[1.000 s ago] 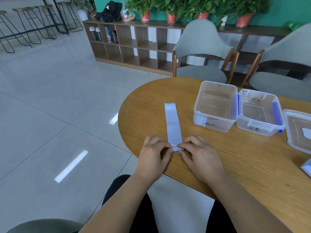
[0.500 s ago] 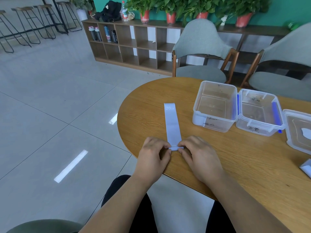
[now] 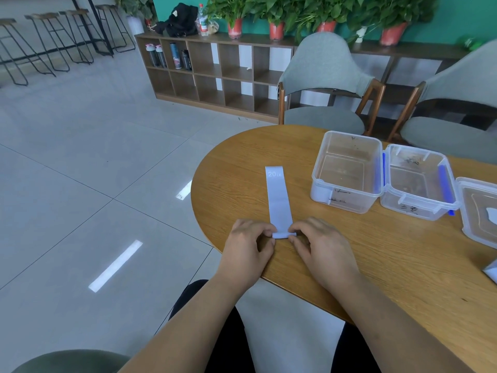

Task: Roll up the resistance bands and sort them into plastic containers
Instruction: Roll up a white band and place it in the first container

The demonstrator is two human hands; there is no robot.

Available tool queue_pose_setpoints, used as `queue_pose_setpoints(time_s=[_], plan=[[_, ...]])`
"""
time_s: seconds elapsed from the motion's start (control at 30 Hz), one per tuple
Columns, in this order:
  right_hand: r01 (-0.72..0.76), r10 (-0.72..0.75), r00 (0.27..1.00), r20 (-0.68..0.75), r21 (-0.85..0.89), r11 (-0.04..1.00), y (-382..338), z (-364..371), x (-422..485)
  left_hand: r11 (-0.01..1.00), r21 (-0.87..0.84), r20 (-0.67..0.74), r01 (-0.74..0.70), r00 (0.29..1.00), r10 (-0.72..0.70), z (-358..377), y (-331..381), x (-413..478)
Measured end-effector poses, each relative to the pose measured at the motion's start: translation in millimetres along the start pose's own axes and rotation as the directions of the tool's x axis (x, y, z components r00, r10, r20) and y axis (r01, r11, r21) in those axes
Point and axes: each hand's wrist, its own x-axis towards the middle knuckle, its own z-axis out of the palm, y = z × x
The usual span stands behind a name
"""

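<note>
Head view shows us leaning over the desk [image 3: 376, 265], where the resistance band [image 3: 278, 195] lies flat in front of us, its long axis running straight away from our body toward the end printed 20 LB. Our left grip [image 3: 247, 246] and right grip [image 3: 320, 246] sit on either side of the near end. Each pinches one edge of the small roll [image 3: 283, 235] between thumb and fingertips (only a turn or two is wound, we judge). Both grips are equally near, so the coming move turns on pushing the roll forward along that axis, evenly from both sides, or it may wind crooked. One clear plastic container [image 3: 347, 203] and a second container [image 3: 419, 208] stand well apart, beyond and to the right, closer to our right grip.
</note>
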Motion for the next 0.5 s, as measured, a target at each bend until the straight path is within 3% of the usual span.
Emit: queue_pose_setpoints(time_s=[0.5], plan=[[-0.131, 0.131, 0.991, -0.005, -0.11, 0.985, -8.8, 7.0, 15.6, 0.99, 0.139, 0.009, 0.001, 1.0, -0.002, 3.8, 1.4, 17.6]])
